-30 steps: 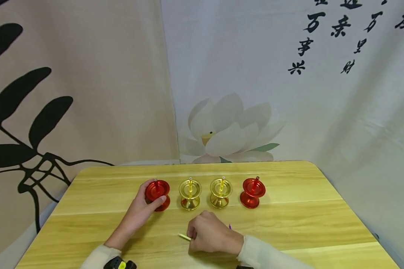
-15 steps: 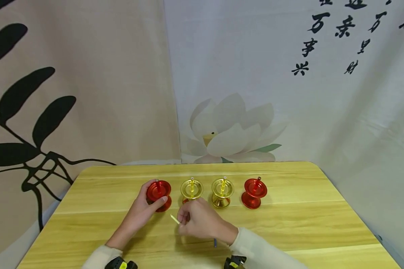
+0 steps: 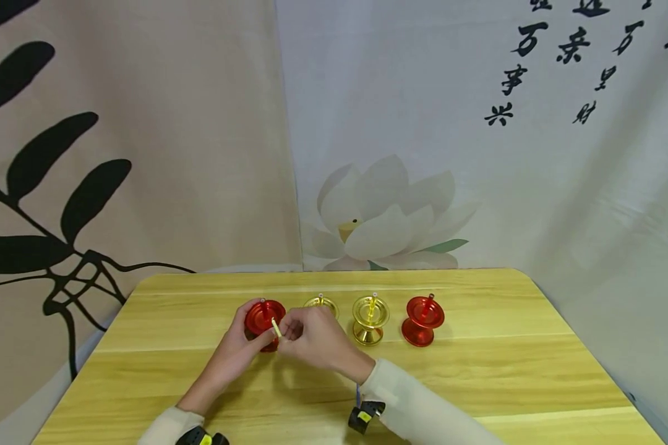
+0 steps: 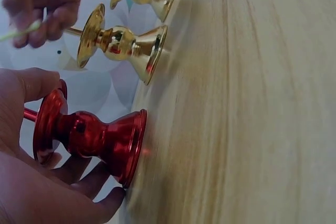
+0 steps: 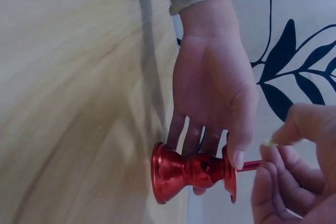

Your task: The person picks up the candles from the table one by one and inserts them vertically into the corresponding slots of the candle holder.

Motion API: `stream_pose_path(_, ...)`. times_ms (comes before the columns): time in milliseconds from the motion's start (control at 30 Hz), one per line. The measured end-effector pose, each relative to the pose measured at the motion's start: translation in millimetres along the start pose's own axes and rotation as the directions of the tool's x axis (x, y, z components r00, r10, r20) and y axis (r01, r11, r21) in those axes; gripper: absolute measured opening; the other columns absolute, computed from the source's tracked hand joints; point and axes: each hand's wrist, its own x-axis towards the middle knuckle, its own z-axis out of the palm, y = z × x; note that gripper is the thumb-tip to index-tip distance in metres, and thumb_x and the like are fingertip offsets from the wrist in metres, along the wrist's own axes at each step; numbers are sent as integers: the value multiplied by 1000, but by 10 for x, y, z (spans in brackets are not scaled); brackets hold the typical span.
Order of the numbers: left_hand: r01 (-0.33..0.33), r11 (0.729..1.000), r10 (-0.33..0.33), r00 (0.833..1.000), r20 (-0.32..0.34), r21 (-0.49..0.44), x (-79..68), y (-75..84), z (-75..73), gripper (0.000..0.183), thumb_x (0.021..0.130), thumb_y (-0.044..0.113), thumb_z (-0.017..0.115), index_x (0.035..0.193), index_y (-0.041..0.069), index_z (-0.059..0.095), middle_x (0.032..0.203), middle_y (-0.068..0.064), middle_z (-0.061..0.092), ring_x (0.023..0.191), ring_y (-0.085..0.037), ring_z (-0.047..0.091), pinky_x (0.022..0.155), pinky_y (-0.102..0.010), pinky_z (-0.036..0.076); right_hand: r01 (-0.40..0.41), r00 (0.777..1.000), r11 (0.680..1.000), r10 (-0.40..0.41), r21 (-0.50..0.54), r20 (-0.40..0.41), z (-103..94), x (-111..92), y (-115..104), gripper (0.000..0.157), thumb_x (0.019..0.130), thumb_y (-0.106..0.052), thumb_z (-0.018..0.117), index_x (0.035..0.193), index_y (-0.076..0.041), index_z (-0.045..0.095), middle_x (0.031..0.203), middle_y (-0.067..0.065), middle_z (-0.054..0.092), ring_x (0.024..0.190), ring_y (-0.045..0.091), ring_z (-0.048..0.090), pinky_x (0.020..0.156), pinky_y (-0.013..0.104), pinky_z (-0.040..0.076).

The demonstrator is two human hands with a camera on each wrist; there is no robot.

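My left hand (image 3: pixel 231 352) grips the leftmost red metal candle holder (image 3: pixel 260 316), which stands upright on the table. In the right wrist view the thumb presses that holder's dish (image 5: pixel 230 174) while the fingers pass behind the stem. My right hand (image 3: pixel 321 341) pinches a thin pale yellow candle (image 3: pixel 276 328) beside the left thumb, close to the red holder's dish. From the left wrist view, the candle (image 4: pixel 21 32) looks apart from the holder's upright tube (image 4: pixel 30 114). Behind the right hand, a gold candle holder (image 3: pixel 321 302) is partly hidden.
Another gold candle holder (image 3: pixel 370 318) and a second red one (image 3: pixel 422 320) stand to the right in the same row. A thin blue stick (image 3: pixel 358 394) lies partly under the right wrist camera (image 3: pixel 364 415). A printed cloth (image 3: pixel 479 204) hangs behind the wooden table (image 3: pixel 506 358).
My right hand has moved left and away from me with the yellow candle, from the table's front to the red holder. The left hand keeps its grip. The blue stick has come into view.
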Motion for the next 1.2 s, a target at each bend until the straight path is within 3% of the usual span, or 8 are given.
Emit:
stream_pose_path(67, -1, 1000, 1, 1000, 10, -10, -6, -4, -7, 76, 107, 10, 71, 168, 2, 25, 161, -33, 47, 146, -45, 52, 110, -44, 51, 6, 999, 1000, -6, -19, -43, 19, 57, -7, 8, 84, -1, 77, 83, -8, 74, 74, -8, 69, 68, -6, 60, 75, 17, 53)
stream_pose_path(233, -4, 1000, 4, 1000, 21, -18, -20, -10, -14, 79, 108, 17, 73, 169, 3, 25, 162, -30, 48, 147, -42, 52, 113, -46, 49, 16, 991, 1000, -18, -20, -135, 57, 193, -7, 10, 86, 0, 78, 86, -9, 75, 78, -3, 74, 71, -4, 62, 76, 17, 53)
stream_pose_path(300, -8, 1000, 8, 1000, 18, -16, -21, -10, -11, 79, 108, 20, 74, 169, 4, 27, 160, -28, 50, 145, -40, 54, 111, -45, 50, 21, 986, 1000, -21, -2, -164, 67, 246, -11, 9, 87, 1, 78, 87, -8, 76, 80, 1, 75, 71, -3, 63, 66, 15, 55)
stream_pose_path(533, -2, 1000, 2, 1000, 21, -21, -18, -5, -11, 77, 108, 23, 75, 167, 8, 30, 158, -23, 54, 142, -37, 57, 109, -41, 51, 68, 967, 997, -76, -43, -245, 87, 391, -41, 6, 93, 0, 77, 94, -4, 80, 88, 6, 79, 77, 5, 70, 72, 19, 59)
stream_pose_path(700, 0, 1000, 0, 1000, 23, -22, -13, -8, -7, 75, 108, 21, 74, 168, 9, 30, 159, -23, 53, 143, -38, 56, 112, -46, 50, 108, 959, 992, -120, -59, -257, 108, 445, -22, 6, 97, 1, 77, 95, -4, 79, 91, 6, 79, 82, 9, 73, 78, 24, 62)
stream_pose_path(1200, 6, 1000, -6, 1000, 21, -5, -17, 0, -10, 75, 108, 21, 74, 168, 9, 30, 158, -24, 53, 143, -39, 56, 112, -48, 51, 143, 958, 985, -163, -100, -234, 134, 493, 27, 6, 98, 2, 77, 99, -3, 79, 95, 7, 80, 84, 13, 76, 79, 18, 59)
